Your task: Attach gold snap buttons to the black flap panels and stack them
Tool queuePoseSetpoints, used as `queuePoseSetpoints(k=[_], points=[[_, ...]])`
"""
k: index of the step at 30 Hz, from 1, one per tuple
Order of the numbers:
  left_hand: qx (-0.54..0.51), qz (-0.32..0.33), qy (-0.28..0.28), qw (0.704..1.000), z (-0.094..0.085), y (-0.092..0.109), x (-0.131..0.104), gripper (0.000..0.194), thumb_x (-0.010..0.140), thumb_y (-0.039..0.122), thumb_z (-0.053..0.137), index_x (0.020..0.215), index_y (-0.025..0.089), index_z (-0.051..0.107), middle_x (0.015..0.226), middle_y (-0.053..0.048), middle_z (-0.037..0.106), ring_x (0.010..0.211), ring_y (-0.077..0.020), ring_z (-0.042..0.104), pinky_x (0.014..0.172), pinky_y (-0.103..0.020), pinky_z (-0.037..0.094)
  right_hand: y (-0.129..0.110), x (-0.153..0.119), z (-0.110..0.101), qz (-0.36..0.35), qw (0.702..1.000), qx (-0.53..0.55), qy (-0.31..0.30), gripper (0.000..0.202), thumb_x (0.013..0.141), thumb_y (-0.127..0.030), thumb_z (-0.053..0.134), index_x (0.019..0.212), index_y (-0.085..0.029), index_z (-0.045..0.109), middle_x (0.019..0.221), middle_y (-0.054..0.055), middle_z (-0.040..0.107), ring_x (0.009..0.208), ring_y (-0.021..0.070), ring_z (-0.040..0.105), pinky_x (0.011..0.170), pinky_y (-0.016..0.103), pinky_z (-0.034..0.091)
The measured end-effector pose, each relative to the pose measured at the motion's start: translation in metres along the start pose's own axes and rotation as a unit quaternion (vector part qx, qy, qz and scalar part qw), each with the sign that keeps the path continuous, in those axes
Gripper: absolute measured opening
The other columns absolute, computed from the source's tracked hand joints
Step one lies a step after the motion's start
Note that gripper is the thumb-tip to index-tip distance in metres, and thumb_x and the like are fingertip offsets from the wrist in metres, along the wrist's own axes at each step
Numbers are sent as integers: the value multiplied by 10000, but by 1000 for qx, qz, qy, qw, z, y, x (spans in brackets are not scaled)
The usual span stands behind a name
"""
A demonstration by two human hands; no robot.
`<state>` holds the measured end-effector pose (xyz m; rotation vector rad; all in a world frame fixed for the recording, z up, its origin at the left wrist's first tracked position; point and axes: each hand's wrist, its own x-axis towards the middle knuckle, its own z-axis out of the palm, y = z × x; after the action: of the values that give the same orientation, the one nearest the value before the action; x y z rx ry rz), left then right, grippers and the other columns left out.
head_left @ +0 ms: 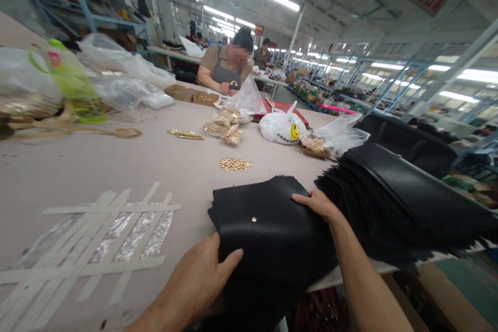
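A stack of black leather panels point(272, 249) lies at the table's front edge and hangs down over it. The top panel has a small gold-coloured metal stud point(254, 220). My left hand point(206, 270) is closed on the stack's left edge, thumb on top and fingers hidden beneath. At the upper right edge my right hand point(317, 205) grips the same stack, its thumb lying on the leather and its other fingers mostly out of sight. Just beyond the stack is a loose pile of small gold-coloured metal pieces point(235, 164).
A larger fanned pile of black leather panels point(397, 192) lies to the right. Tape strips point(112, 238) cover the table at left. Farther back are more gold-coloured pieces point(185, 135), a white plastic bag point(278, 125) and a green bottle point(75, 85). A person point(229, 65) works across the table.
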<state>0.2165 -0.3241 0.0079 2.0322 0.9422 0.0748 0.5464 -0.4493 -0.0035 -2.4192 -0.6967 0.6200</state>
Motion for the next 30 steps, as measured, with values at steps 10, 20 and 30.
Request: queuePoseSetpoints(k=[10, 20, 30], points=[[47, 36, 7, 998, 14, 56, 57, 362, 814, 408, 580, 1065, 159, 660, 1088, -141, 722, 1015, -276, 675, 826, -318, 503, 18, 5, -25, 60, 975, -161, 141, 667, 774, -634, 647, 1070, -36, 675, 1118, 272, 666, 1067, 407, 624, 819, 400, 480], [84, 61, -1, 995, 19, 47, 53, 460, 846, 503, 502, 1012, 101, 652, 1055, -235, 688, 1021, -406, 639, 887, -498, 461, 11, -14, -14, -6, 929, -320, 187, 616, 945, -516, 486, 1360, -61, 489, 1208, 235, 614, 1086, 360, 614, 872, 420, 481], [-67, 49, -11, 996, 16, 40, 27, 537, 804, 525, 559, 1126, 105, 655, 1116, -220, 674, 1052, -393, 607, 922, -489, 434, 15, -20, 23, -217, 941, -189, 177, 493, 854, -445, 468, 1195, -143, 658, 1182, 148, 678, 1070, 316, 646, 923, 444, 517]])
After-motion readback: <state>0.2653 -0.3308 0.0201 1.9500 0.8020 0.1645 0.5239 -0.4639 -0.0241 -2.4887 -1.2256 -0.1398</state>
